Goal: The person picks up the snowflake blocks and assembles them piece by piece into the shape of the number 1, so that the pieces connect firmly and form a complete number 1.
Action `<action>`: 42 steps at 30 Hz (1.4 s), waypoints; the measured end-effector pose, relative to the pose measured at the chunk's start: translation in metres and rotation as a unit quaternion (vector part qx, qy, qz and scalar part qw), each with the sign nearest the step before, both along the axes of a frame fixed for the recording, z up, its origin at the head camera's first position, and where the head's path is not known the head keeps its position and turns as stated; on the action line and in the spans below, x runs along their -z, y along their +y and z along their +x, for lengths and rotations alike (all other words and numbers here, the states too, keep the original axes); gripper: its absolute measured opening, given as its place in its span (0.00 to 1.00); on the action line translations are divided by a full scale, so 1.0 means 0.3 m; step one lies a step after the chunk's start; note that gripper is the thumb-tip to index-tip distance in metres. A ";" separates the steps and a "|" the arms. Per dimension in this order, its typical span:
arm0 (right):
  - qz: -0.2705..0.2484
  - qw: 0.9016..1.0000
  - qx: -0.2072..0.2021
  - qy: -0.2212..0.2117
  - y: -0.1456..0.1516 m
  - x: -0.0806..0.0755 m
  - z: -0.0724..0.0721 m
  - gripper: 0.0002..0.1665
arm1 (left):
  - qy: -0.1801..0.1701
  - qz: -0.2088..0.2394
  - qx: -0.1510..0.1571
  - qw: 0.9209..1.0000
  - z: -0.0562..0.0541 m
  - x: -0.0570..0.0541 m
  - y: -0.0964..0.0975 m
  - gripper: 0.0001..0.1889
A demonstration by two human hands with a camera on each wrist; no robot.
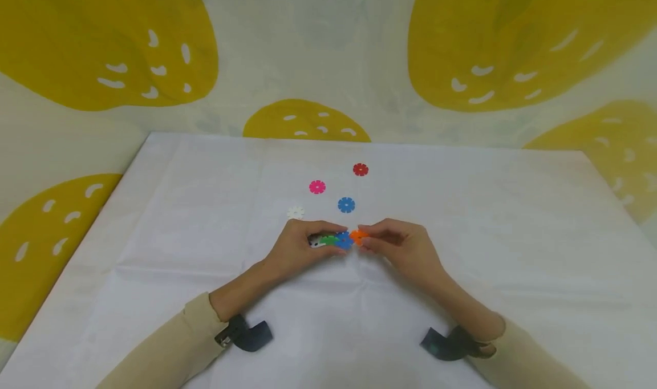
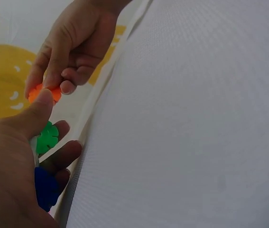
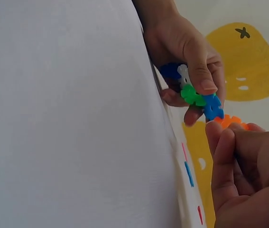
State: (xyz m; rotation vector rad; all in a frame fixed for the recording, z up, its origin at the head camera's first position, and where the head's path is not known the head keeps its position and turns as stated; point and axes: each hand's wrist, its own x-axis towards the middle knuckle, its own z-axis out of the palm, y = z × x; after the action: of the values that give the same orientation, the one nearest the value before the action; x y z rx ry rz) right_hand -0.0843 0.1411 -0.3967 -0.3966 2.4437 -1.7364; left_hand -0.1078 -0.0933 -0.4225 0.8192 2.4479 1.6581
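Fingers and thumb of the left hand (image 1: 295, 243) are being curled round a row of joined notched discs (image 1: 328, 240), dark blue, white, green and blue. At its right end, an orange disc (image 1: 359, 238) is being pinched by the right hand (image 1: 413, 251) and held against the blue one. Beyond, left to right, a loose white disc (image 1: 292, 213), a pink disc (image 1: 312, 188), a loose blue disc (image 1: 342, 206) and a red disc (image 1: 356, 170) are being borne by the white tabletop (image 1: 179, 218). Behind, a pale backdrop (image 1: 318, 47) is being overlaid by yellow fruit shapes (image 1: 102, 35).
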 end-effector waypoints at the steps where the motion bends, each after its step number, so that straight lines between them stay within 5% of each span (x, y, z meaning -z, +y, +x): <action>1: 0.001 1.000 0.000 0.001 -0.001 0.003 0.000 0.13 | -0.005 0.000 -0.001 1.000 0.000 0.001 -0.001 0.19; 14: -0.056 0.998 -0.011 0.000 -0.010 0.028 0.009 0.11 | -0.061 0.003 -0.021 0.998 0.006 -0.008 0.001 0.17; 29: -0.087 0.996 -0.033 0.004 -0.018 0.045 0.008 0.10 | -0.069 -0.001 -0.015 0.998 0.007 -0.011 0.005 0.18; 36: -0.061 0.998 -0.014 0.025 -0.016 0.038 0.006 0.11 | 0.031 -0.035 0.003 0.999 0.001 -0.008 0.000 0.20; 42: -0.029 0.999 0.003 0.026 -0.040 -0.046 0.031 0.11 | 0.078 -0.042 0.004 0.996 -0.002 -0.004 0.001 0.21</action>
State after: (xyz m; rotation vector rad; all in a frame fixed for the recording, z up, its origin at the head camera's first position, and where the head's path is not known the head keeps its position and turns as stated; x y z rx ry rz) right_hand -0.0751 0.1292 -0.3830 -0.4455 2.4368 -1.8246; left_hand -0.1085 -0.0930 -0.4212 0.9803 2.5920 1.5307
